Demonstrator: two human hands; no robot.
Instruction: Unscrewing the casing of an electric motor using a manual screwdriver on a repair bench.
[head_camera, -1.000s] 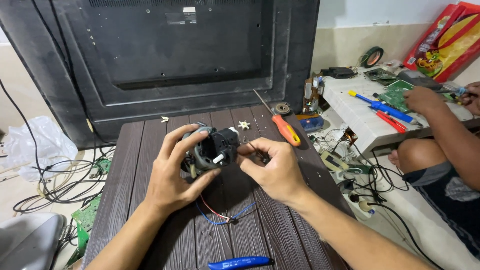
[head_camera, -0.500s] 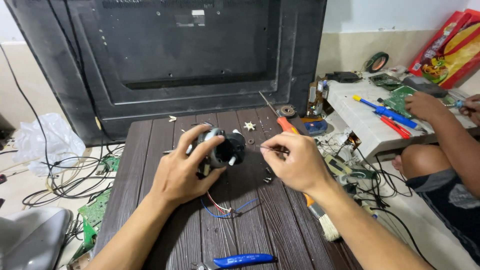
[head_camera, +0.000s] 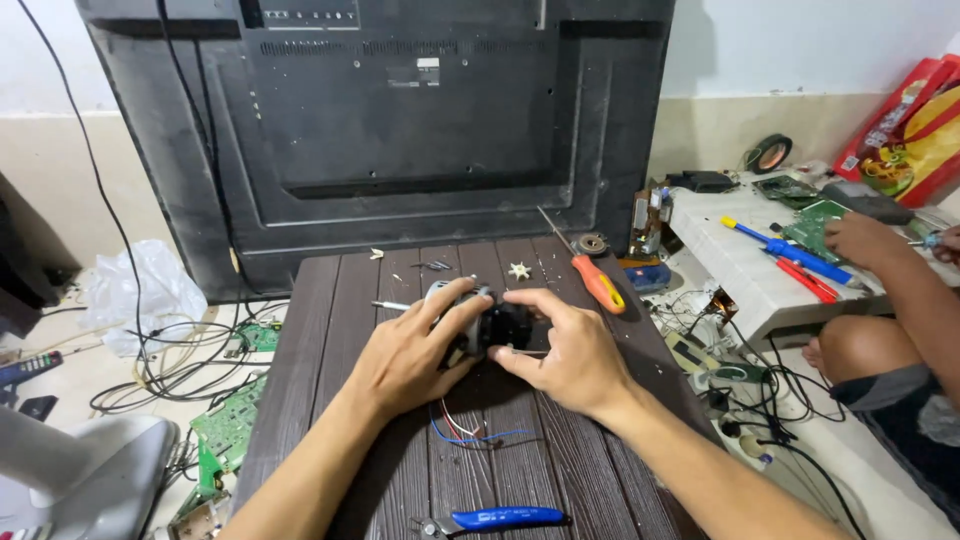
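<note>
Between your palms, both hands hold a small black motor (head_camera: 497, 328): left hand (head_camera: 405, 352) wraps it, right hand (head_camera: 570, 352) pinches its side. It rests mid-bench (head_camera: 300, 350), loose wires (head_camera: 465, 432) trailing toward blue-handled pliers (head_camera: 500, 519); an orange screwdriver (head_camera: 590, 275) lies beyond.

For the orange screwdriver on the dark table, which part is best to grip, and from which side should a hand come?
Probably the thick orange handle, taken from the right. The screwdriver lies flat and slanted, its thin metal shaft pointing up-left toward the television back. The handle's right side looks free, while the right hand lies to its lower left.
</note>
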